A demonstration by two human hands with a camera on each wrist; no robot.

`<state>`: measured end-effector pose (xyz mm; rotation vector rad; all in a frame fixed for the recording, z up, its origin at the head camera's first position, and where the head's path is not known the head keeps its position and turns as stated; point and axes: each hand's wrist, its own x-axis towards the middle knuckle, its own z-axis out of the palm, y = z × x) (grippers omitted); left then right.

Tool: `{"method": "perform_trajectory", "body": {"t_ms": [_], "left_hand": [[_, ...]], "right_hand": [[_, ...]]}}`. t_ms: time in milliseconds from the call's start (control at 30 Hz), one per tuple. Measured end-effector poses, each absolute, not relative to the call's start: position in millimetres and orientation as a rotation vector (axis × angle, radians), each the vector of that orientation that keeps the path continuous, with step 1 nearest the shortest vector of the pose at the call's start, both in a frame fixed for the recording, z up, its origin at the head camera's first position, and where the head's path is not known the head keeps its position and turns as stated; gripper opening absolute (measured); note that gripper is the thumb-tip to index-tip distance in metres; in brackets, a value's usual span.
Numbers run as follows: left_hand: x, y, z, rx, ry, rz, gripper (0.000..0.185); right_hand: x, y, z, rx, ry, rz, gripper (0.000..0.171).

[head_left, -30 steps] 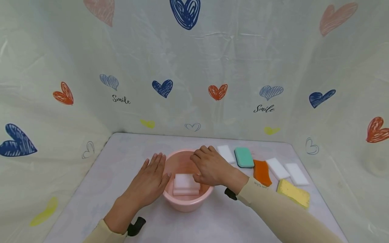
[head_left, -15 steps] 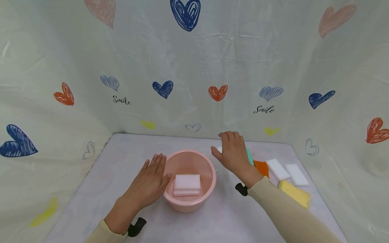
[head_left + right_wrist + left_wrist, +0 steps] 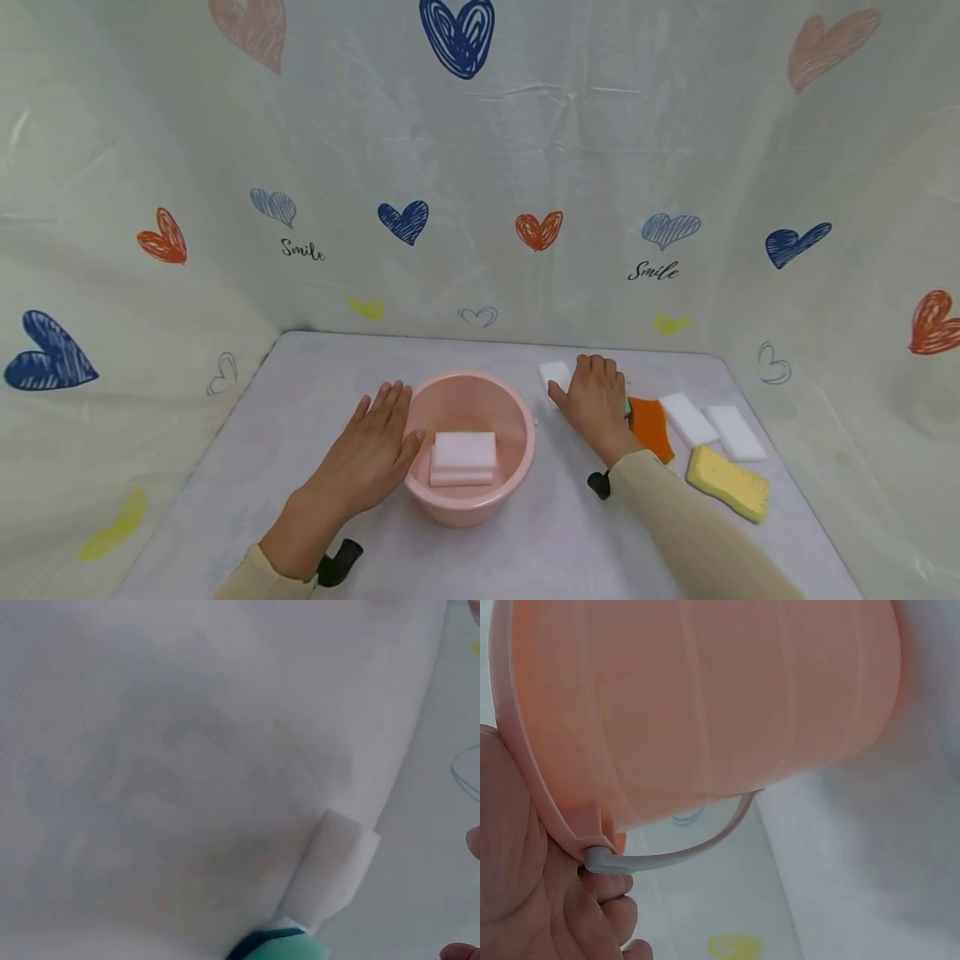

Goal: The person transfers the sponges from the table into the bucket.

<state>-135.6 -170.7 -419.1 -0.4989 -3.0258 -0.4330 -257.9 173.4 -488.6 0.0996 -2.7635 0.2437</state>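
A pink basin (image 3: 525,421) stands mid-table with two white sponges (image 3: 463,457) stacked inside. My left hand (image 3: 371,446) lies flat against its left side, fingers straight. In the left wrist view the basin's wall (image 3: 705,712) and its grey handle (image 3: 667,855) fill the frame, with my fingers (image 3: 592,900) at the rim. My right hand (image 3: 596,398) lies palm down over a green sponge (image 3: 627,406), hiding most of it, its thumb near a white sponge (image 3: 553,372). The right wrist view shows that white sponge (image 3: 334,870) and the green sponge's end (image 3: 281,946).
To the right of my right hand lie an orange sponge (image 3: 651,427), two white sponges (image 3: 686,417) (image 3: 737,433) and a yellow sponge (image 3: 727,482). A heart-patterned sheet walls the table on three sides.
My right hand has left the sponges in the basin, swung right and come down onto the green sponge. The left hand and the basin have stayed put.
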Motion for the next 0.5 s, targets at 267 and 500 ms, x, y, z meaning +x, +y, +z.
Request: {"method": "perform_trajectory", "body": {"t_ms": [267,500], "left_hand": [[-136,-171,-420,-0.483,-3.040,-0.456,0.071],[-137,-171,-421,-0.487,-3.040,-0.457,0.071]], "right_hand": [[-264,176,-511,0.060,-2.847,0.181,0.062],[-267,180,-523,0.028,-2.904,0.167,0.063]]}}
